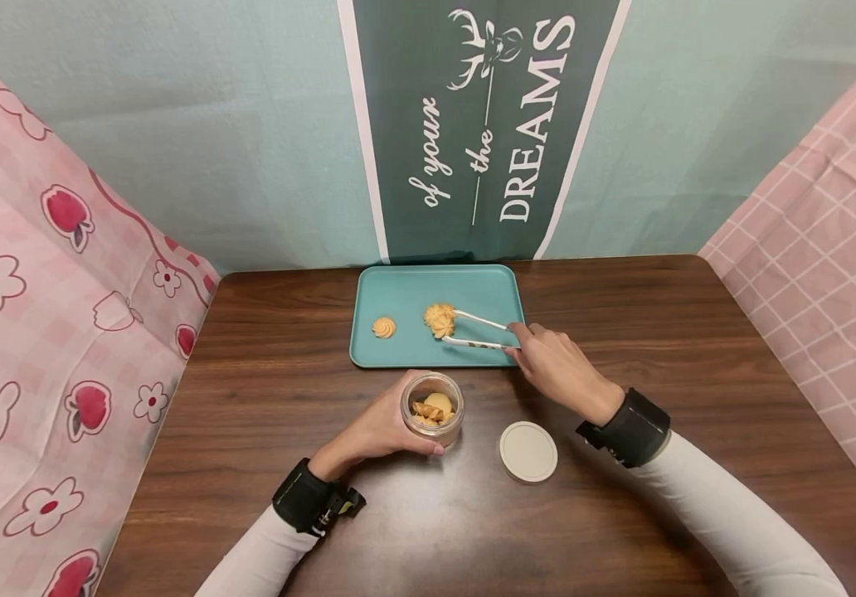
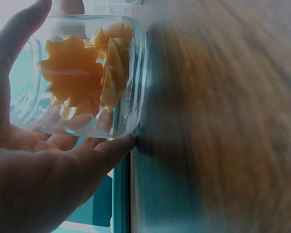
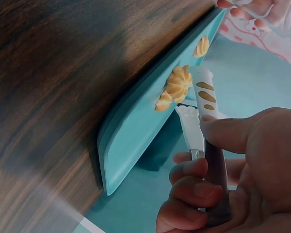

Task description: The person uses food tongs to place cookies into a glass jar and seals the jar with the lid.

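Right hand [image 1: 558, 365] squeezes white tongs [image 1: 482, 331] on a piped cookie [image 1: 440, 320]; the open jar [image 1: 433, 409], gripped by left hand [image 1: 379, 431], sits toward the person.

left wrist tabletop [image 2: 223, 116] blurred, forearms cut off

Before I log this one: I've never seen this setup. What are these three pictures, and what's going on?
No machine here: a person works with bare hands, wearing three cameras. The wide picture comes from the head, looking down at a wooden table. The other two come from the black wrist bands, so they look tilted and very close.

The left hand holds an open glass jar of cookies; the left wrist view shows it against the palm. The right hand holds white tongs that grip a cookie over a teal tray. A smaller cookie lies on the tray. The lid lies on the table beside the jar.
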### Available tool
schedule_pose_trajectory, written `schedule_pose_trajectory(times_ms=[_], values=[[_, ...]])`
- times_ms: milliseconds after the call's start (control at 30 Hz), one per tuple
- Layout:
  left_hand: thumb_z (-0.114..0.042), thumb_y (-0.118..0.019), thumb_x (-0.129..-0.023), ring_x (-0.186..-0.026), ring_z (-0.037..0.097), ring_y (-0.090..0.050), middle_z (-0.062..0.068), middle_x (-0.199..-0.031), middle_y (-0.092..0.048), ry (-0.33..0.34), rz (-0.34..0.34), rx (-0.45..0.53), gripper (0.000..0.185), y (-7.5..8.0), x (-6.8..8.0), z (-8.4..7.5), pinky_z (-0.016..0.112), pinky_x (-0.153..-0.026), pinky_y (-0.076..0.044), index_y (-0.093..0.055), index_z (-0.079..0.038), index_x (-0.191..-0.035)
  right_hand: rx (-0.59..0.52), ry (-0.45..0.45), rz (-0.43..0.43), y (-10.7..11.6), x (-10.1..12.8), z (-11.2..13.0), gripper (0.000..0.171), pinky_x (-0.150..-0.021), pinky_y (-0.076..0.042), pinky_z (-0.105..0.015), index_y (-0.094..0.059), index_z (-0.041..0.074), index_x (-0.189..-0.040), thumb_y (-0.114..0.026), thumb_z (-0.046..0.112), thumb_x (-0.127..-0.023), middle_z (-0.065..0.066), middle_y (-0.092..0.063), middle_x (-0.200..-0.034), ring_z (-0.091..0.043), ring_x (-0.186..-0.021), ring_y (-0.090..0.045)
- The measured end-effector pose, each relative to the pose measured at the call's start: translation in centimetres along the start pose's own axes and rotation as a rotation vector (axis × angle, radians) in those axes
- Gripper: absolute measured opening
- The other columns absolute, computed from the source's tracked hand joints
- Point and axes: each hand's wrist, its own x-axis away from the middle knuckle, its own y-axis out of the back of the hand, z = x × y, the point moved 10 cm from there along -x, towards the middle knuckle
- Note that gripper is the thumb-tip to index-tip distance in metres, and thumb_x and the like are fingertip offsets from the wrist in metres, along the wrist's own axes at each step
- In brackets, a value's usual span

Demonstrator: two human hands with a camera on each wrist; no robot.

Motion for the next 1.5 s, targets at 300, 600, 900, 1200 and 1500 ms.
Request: schedule_pose_trajectory(times_ms=[300, 600, 900, 1200, 1500], values=[[-0.013, -0.103, -0.065, -0.129, 0.026, -0.058, 0.006, -0.140, -0.062, 0.022, -0.004, -0.017, 0.096, 0.0, 0.0, 0.2, 0.048, -0.117, -0.042, -0.051, -0.015, -0.146, -0.002, 0.008, 0.006, -0.5, -0.4, 0.2, 0.035, -0.050, -0.050, -0.039, -0.063, -0.008, -0.129, -0.071, 0.012, -0.102, -0.015, -0.062, -0.084, -0.024, -0.063, -0.060], [-0.015, -0.103, -0.065, -0.128, 0.025, -0.058, 0.006, -0.140, -0.062, 0.019, -0.004, -0.024, 0.095, 0.0, 0.0, 0.2, 0.048, -0.117, -0.042, -0.052, -0.015, -0.145, 0.012, 0.028, -0.011, -1.0, -0.4, 0.6, 0.033, -0.050, -0.052, -0.042, -0.063, -0.009, -0.127, -0.071, 0.012, -0.102, -0.017, -0.063, -0.083, -0.029, -0.063, -0.063], [-0.017, -0.103, -0.066, -0.128, 0.025, -0.058, 0.004, -0.139, -0.062, 0.006, 0.003, -0.015, 0.094, 0.0, 0.0, -0.1, 0.046, -0.116, -0.043, -0.051, -0.014, -0.145, 0.011, 0.007, 0.019, -1.4, -0.5, 0.4, 0.034, -0.050, -0.052, -0.040, -0.062, -0.008, -0.128, -0.070, 0.012, -0.103, -0.016, -0.062, -0.083, -0.027, -0.063, -0.062], [-0.017, -0.103, -0.066, -0.128, 0.026, -0.058, 0.005, -0.140, -0.061, 0.018, -0.002, -0.019, 0.094, 0.1, 0.1, 0.0, 0.050, -0.116, -0.043, -0.051, -0.015, -0.145, 0.017, 0.006, 0.038, -1.6, -1.0, 0.6, 0.033, -0.049, -0.052, -0.040, -0.062, -0.009, -0.128, -0.069, 0.012, -0.103, -0.016, -0.062, -0.083, -0.027, -0.062, -0.061], [-0.018, -0.103, -0.066, -0.126, 0.024, -0.058, 0.003, -0.139, -0.062, 0.029, -0.007, -0.023, 0.095, 0.2, -0.1, 0.1, 0.049, -0.115, -0.044, -0.051, -0.016, -0.145, 0.019, 0.005, 0.045, -1.6, -1.2, 0.8, 0.033, -0.047, -0.050, -0.038, -0.061, -0.009, -0.129, -0.068, 0.012, -0.104, -0.015, -0.060, -0.081, -0.025, -0.058, -0.059]])
